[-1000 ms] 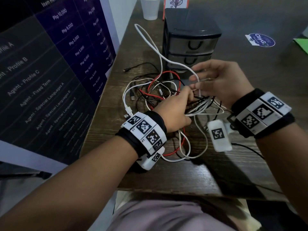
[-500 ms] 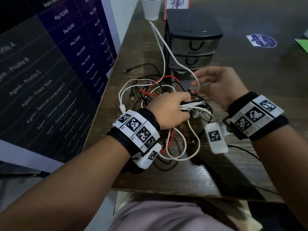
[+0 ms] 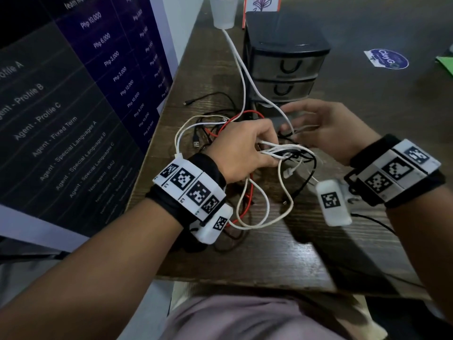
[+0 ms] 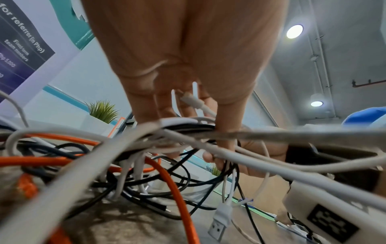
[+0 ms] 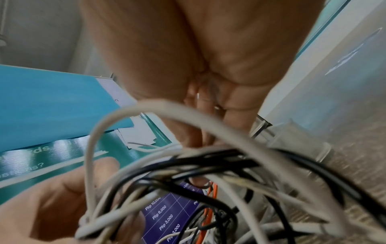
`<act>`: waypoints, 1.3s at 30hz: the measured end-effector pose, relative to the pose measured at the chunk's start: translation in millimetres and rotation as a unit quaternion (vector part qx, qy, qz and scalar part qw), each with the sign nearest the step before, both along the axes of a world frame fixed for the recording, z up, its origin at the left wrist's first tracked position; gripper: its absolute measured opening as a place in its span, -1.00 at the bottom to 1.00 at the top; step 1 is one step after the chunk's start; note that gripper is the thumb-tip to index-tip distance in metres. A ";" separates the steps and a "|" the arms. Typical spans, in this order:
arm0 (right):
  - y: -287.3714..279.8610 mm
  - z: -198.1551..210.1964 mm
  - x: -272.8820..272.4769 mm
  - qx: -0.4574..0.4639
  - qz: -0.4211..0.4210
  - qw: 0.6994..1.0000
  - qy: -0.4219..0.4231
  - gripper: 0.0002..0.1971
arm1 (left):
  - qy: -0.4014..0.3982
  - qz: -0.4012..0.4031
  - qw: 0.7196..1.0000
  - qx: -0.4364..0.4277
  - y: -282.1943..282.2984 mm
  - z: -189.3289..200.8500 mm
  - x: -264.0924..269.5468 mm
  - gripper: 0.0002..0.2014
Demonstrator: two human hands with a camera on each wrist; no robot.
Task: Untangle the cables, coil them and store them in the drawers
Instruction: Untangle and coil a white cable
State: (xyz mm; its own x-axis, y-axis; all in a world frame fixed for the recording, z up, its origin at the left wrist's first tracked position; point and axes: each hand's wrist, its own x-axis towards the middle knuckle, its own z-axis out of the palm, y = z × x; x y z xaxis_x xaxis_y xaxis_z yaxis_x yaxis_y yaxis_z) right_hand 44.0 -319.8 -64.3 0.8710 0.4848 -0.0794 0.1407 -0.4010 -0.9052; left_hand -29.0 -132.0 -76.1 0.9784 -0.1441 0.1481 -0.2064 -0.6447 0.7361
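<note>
A tangle of white, black and red cables (image 3: pixel 210 133) lies on the wooden table in front of the black three-drawer unit (image 3: pixel 286 47). My left hand (image 3: pixel 264 150) grips a bunch of white cable loops (image 3: pixel 282 153) lifted from the tangle. In the left wrist view its fingers (image 4: pixel 188 102) curl round those strands, and a white USB plug (image 4: pixel 219 221) hangs below. My right hand (image 3: pixel 294 123) pinches a long white cable (image 3: pixel 241 69) that runs away past the drawers. The lowest drawer is hidden behind my hands.
A white pot (image 3: pixel 224 11) and a flower card (image 3: pixel 262 3) stand behind the drawers. A purple price board (image 3: pixel 85 94) walls the left side. A round sticker (image 3: pixel 387 58) and green paper (image 3: pixel 446 62) lie at the right. The table's near edge (image 3: pixel 245 278) is close.
The long white cable has been drawn straighter, its far loop swinging right toward the pot. Both hands have come lower and closer together over the tangle.
</note>
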 end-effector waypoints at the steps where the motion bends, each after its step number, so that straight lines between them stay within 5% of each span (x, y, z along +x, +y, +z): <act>1: -0.5 -0.2 0.5 0.007 -0.005 1.000 -0.002 -0.50 | -0.001 -0.001 1.000 0.007 -0.1 0.3 -1.2 -0.78; 12: 4.2 -1.5 -0.8 -0.017 -0.026 0.999 -0.023 -0.62 | -0.078 0.035 0.995 0.058 1.8 3.9 -6.1 -0.67; 22: 5.7 -0.3 -2.7 -0.120 0.007 0.988 -0.098 -0.74 | -0.013 -0.022 0.996 0.082 3.6 7.3 -7.8 -0.80; 27: 7.5 4.8 -6.3 0.001 -0.011 0.988 -0.153 -0.87 | -0.055 -0.023 0.998 0.028 4.0 6.8 -7.7 -0.80; 31: 5.5 14.1 -14.4 0.092 0.106 0.981 -0.131 -0.90 | -0.082 0.004 0.995 -0.059 4.0 14.5 -7.1 -0.85; 39: 6.5 18.4 -15.5 -0.137 0.141 0.976 -0.095 -0.77 | -0.067 0.012 0.987 -0.144 1.9 13.8 -10.2 -0.90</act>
